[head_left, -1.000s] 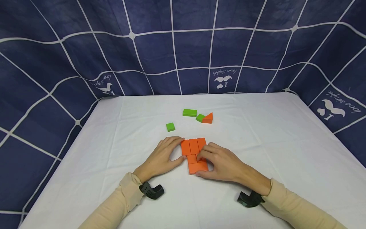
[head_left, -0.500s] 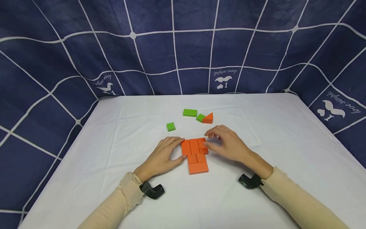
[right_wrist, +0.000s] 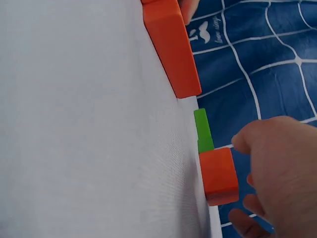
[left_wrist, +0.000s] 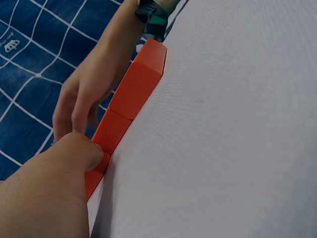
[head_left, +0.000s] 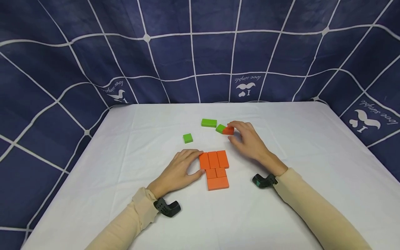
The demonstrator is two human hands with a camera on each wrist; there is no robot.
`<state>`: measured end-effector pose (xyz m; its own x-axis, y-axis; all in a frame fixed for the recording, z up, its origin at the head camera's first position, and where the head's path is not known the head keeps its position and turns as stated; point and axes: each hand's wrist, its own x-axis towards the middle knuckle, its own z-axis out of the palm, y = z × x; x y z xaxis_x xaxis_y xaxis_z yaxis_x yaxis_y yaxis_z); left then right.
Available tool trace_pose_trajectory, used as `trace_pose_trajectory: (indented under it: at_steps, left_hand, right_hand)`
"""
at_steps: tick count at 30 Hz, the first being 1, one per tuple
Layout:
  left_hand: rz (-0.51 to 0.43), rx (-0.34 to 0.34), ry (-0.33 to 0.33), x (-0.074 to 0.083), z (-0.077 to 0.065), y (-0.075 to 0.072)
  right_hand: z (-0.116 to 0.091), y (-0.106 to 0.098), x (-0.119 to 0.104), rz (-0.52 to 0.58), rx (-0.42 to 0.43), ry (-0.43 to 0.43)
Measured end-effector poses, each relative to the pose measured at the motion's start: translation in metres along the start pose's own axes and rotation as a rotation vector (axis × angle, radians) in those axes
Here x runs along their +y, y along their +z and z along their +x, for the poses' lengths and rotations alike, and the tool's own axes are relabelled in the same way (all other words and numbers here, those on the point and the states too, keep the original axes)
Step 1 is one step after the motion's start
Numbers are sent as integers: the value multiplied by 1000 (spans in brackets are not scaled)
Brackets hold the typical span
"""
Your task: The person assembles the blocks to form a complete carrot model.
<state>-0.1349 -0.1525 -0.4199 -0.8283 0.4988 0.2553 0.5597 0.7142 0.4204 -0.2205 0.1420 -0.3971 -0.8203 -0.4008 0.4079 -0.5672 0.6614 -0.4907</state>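
Note:
Flat orange blocks lie together on the white cloth: three tall rectangles (head_left: 214,160) side by side, two small squares (head_left: 216,173) below them, and a wide rectangle (head_left: 218,183) at the bottom. My left hand (head_left: 176,172) rests at the left side of this group, index fingertip and thumb touching its edge. Beyond the group, my right hand (head_left: 250,140) reaches over an orange triangular block (head_left: 228,131), fingers and thumb apart around it. In the right wrist view, a gap shows between the thumb and that orange block (right_wrist: 219,173).
A green square block (head_left: 220,128) touches the triangle's left side. Another green square (head_left: 188,138) lies left of it, and a green rectangle (head_left: 209,123) lies farther back. A dark blue gridded curtain (head_left: 168,52) hangs behind the white-covered table (head_left: 150,121).
My right hand has left the small orange squares, passed the top right of the group and moved away from me to the orange triangular block. The left hand stays in place.

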Motion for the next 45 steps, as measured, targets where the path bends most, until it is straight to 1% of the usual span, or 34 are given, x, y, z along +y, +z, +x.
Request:
trace_pose_trajectory:
  at_steps: [5,7,13,17,21,26,33,37,45]
  left_hand:
    - [1,-5,3,1,0,0]
    - [4,-4,3,1,0,0]
    - [7,-7,-2,1,0,-1]
    - [4,-11,-5,1,0,-1]
    - [3,-6,0,1,0,-1]
    - [4,1,5,1,1,0]
    - [8,1,4,0,1,1]
    - [9,0,2,0,1,1]
    - [7,-7,-5,1,1,1]
  right_hand:
    - [2,3,8,-26,-79,32]
    - [3,3,9,-40,-80,29]
    - [4,-3,11,-79,-42,26]
    - [4,-9,13,-107,-60,42]
    - [2,-15,13,-106,-92,65]
    - [0,-23,11,-80,-133,66]
    - [-3,-36,0,10,-162,1]
    - [-4,-41,-9,70,-222,-56]
    - [-7,-47,-34,156,-352,-104]
